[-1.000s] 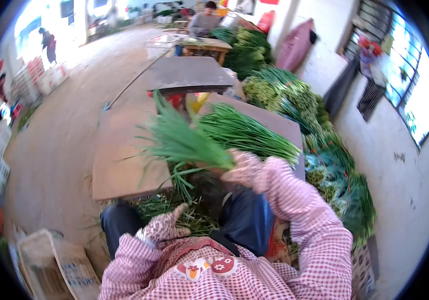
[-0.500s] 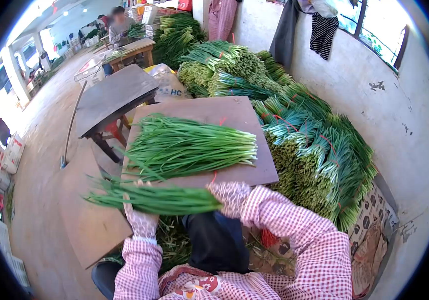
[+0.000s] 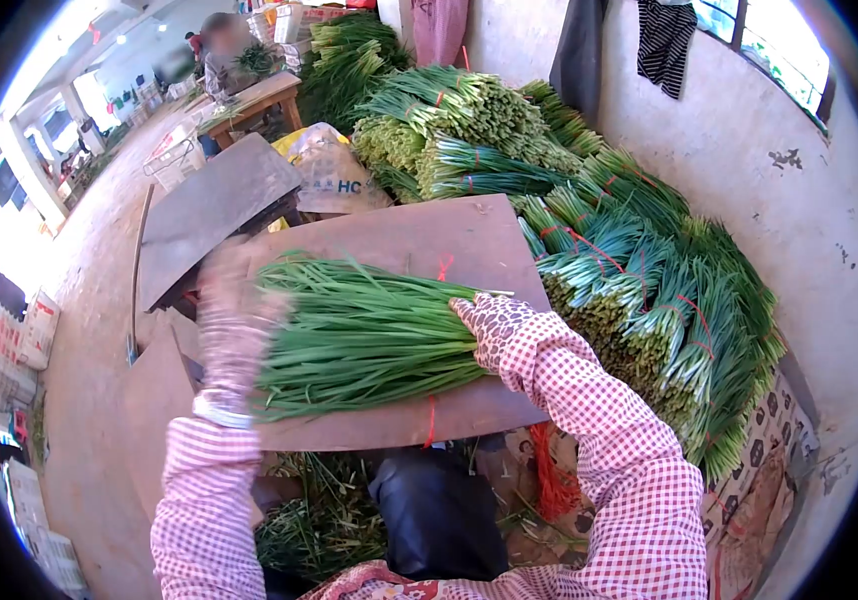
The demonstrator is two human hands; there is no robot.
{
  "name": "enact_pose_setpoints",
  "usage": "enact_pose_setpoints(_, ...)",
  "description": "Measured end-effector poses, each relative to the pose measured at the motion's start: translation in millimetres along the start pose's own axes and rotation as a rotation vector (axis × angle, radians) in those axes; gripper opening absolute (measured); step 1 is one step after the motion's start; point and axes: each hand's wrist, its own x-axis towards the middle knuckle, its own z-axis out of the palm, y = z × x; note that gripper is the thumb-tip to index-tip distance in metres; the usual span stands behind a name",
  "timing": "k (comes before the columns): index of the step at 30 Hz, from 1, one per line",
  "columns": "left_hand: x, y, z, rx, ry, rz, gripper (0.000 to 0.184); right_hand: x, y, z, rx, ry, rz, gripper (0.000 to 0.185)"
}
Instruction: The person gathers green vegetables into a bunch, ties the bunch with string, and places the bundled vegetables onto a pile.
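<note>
A broad bunch of long garlic chives (image 3: 374,325) lies across the brown board (image 3: 349,235) before me, leaves to the left and pale stems to the right. My right hand (image 3: 502,328), in a leopard-print glove, is closed over the stem ends. At the leaf tips is my left hand (image 3: 239,315), also gloved and smeared by motion, so its fingers cannot be made out. Red string (image 3: 432,420) hangs over the board's front edge, and more shows behind the chives.
Tied bundles of chives (image 3: 649,310) are heaped along the wall at right. A dark table (image 3: 214,205) and a sack (image 3: 334,180) stand beyond the board. Loose leaves (image 3: 319,525) lie below. A person (image 3: 224,65) is at a far wooden table (image 3: 259,100).
The handful of chives held in front of the board now lies with the bunch on it. My left hand has moved up and left; my right hand has moved forward to the stems.
</note>
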Motion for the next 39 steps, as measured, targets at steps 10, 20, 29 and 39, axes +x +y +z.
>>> enact_pose_setpoints(10,9.1,70.9,157.5,0.433,-0.699,0.385,0.105,-2.7,12.0,23.4,-0.046,0.073,-0.070,0.069)
enact_pose_setpoints(20,1.3,84.0,152.5,0.454,-0.667,0.350,0.102,-15.3,112.9,106.6,1.775,0.742,0.017,0.062)
enact_pose_setpoints(29,1.0,82.8,154.6,0.475,-0.645,0.296,0.104,9.4,81.4,93.2,1.544,0.583,0.196,0.058)
enact_pose_setpoints(39,-4.2,67.8,162.5,0.352,-0.554,0.380,0.099,33.3,59.5,100.9,1.835,0.613,0.196,0.068)
